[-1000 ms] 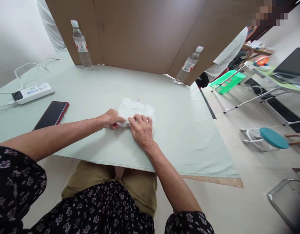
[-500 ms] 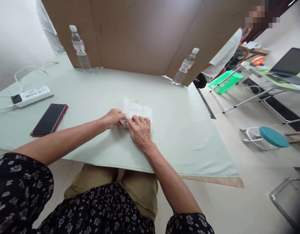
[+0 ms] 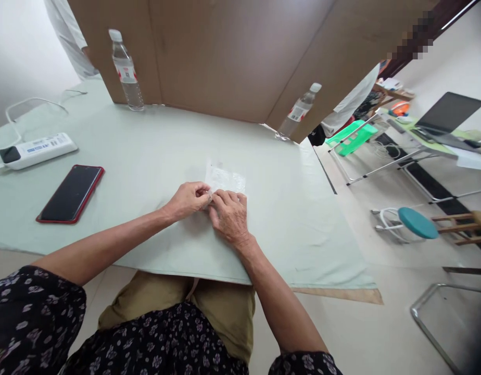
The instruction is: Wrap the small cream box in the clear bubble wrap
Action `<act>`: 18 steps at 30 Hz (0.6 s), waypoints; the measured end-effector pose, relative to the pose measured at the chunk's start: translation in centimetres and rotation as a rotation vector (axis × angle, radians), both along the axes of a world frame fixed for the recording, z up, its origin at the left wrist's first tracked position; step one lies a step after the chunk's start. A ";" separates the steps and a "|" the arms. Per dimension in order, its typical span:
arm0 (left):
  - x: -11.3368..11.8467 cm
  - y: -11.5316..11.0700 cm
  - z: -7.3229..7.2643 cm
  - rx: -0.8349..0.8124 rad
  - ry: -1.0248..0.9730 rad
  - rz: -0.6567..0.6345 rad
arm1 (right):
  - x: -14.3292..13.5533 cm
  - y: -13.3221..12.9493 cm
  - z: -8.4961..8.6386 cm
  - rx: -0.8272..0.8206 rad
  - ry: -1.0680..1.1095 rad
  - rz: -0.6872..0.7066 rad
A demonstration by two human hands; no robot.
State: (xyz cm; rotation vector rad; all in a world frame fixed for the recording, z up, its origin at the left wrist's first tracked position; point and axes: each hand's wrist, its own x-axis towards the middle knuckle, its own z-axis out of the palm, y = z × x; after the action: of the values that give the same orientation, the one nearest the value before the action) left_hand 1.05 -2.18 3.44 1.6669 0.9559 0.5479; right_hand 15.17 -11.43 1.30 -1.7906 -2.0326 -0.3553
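A piece of clear plastic that looks like bubble wrap (image 3: 228, 179) lies on the cloth-covered table (image 3: 295, 219) before me. My left hand (image 3: 191, 199) pinches its left edge between thumb and fingers. Over its near part rests my right hand (image 3: 229, 214), fingers bent and close together, with the thumb tucked in beside the left fingertips. Both hands meet at the same edge of the plastic. What lies under the right palm is hidden.
A phone in a red case (image 3: 71, 194) and a white power strip (image 3: 39, 150) are on the left. Water bottles stand at the left (image 3: 127, 73) and right (image 3: 300, 112) against a brown cardboard panel (image 3: 225, 57). A teal stool (image 3: 418, 223) is off to the right.
The left hand has turned slightly and its fingers sit closer to the right hand. The plastic is still under the right hand. The camera view has shifted a little.
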 end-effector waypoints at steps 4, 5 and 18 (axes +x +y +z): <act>0.2 -0.1 -1.3 0.357 0.062 0.019 | 0.3 0.3 0.0 -0.011 0.065 -0.002; 0.3 -0.1 -1.6 0.425 0.068 0.018 | 0.4 0.3 0.1 -0.016 0.081 0.002; 0.3 -0.1 -3.3 0.927 0.167 -0.089 | 6.4 -4.5 0.6 -0.206 0.751 -0.406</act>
State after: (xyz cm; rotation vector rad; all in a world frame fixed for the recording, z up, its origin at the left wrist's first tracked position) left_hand 1.35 -2.24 0.19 2.5970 0.7737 0.8790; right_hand 21.61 -15.96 1.87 -2.0384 -1.2167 0.3877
